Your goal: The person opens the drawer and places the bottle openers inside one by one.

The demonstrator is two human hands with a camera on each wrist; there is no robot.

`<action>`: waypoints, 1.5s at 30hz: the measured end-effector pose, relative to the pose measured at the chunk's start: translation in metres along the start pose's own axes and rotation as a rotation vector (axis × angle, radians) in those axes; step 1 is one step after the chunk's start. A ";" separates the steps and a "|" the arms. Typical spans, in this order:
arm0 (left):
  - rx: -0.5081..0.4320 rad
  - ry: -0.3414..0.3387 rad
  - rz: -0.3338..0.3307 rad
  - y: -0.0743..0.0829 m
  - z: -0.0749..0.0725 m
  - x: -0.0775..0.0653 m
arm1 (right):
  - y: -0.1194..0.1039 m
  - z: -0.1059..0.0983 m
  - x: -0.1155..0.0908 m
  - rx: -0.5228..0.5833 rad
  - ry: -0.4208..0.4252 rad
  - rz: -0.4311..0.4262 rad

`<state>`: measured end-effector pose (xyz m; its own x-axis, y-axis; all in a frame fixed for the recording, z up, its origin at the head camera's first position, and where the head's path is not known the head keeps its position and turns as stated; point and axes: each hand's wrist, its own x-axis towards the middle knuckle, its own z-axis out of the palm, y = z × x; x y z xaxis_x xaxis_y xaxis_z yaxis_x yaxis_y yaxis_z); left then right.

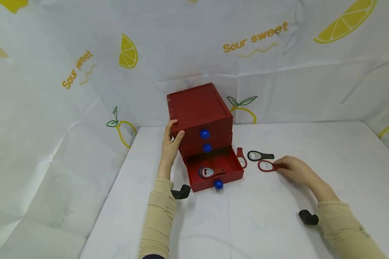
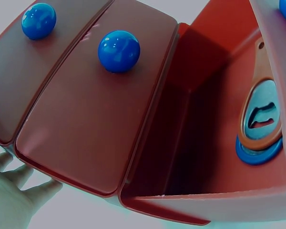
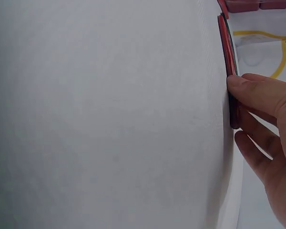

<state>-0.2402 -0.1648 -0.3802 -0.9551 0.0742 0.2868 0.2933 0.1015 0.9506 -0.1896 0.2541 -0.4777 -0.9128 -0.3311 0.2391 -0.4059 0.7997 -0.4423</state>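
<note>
My left hand (image 1: pixel 170 153) rests at the front left corner of a red drawer cabinet (image 1: pixel 197 104), thumb at the front and fingers along the side. The lowest drawer (image 1: pixel 202 185) is pulled out. In it a reddish bottle opener (image 2: pixel 258 62) lies over a blue one (image 2: pixel 260 157), mostly covered. On the table at right, my right hand (image 1: pixel 295 171) pinches the handle of a red bottle opener (image 1: pixel 265 166) between thumb and fingers. This opener lies low over the white surface. Just behind it is a black bottle opener (image 1: pixel 266 156).
Another red bottle opener (image 1: pixel 240 154) lies against the drawer's right side. The two upper drawers are closed, with blue round knobs (image 1: pixel 205 134). A white cloth (image 1: pixel 181 46) with lemon prints hangs behind the white table (image 1: pixel 262 226).
</note>
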 end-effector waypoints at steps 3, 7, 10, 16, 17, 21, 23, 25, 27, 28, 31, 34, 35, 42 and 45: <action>0.006 0.001 0.001 0.000 0.000 0.000 | 0.000 -0.001 -0.001 0.022 -0.019 0.018; 0.017 0.005 0.003 0.000 0.001 0.000 | -0.002 -0.003 -0.003 0.072 -0.060 0.091; 0.022 0.008 0.006 0.000 0.001 0.000 | -0.004 -0.006 -0.004 0.088 -0.077 0.124; 0.019 0.008 0.010 0.000 0.001 0.000 | -0.009 -0.011 -0.003 0.034 -0.011 0.078; 0.018 0.007 0.011 0.000 0.001 0.000 | -0.011 -0.012 -0.003 0.028 0.008 0.065; 0.011 0.009 0.012 0.000 0.000 0.000 | -0.024 -0.019 0.002 0.044 0.060 0.007; 0.008 0.010 0.010 -0.001 0.000 0.000 | -0.035 -0.023 0.006 0.053 0.073 -0.016; 0.007 0.008 0.006 -0.001 0.000 0.000 | -0.045 -0.025 0.011 0.067 0.073 -0.034; 0.004 0.008 0.004 -0.001 -0.001 0.000 | -0.055 -0.024 0.017 0.081 0.071 -0.060; 0.004 0.008 0.003 -0.001 -0.001 0.000 | -0.060 -0.023 0.021 0.095 0.070 -0.073; -0.001 0.014 0.008 0.000 -0.001 -0.001 | -0.072 -0.017 0.031 0.141 0.076 -0.138; 0.005 0.029 0.013 0.002 -0.001 -0.002 | -0.083 -0.009 0.042 0.192 0.092 -0.218; 0.012 0.038 0.017 0.003 -0.001 -0.002 | -0.087 -0.006 0.045 0.203 0.087 -0.238; 0.072 0.123 0.045 0.008 0.006 0.000 | -0.110 0.007 0.064 0.220 -0.040 -0.207; 0.061 0.133 0.060 0.010 0.009 0.001 | -0.117 0.012 0.071 0.216 -0.094 -0.188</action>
<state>-0.2383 -0.1549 -0.3716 -0.9317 -0.0493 0.3600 0.3483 0.1608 0.9235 -0.2073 0.1305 -0.4193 -0.8169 -0.5163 0.2571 -0.5589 0.5986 -0.5738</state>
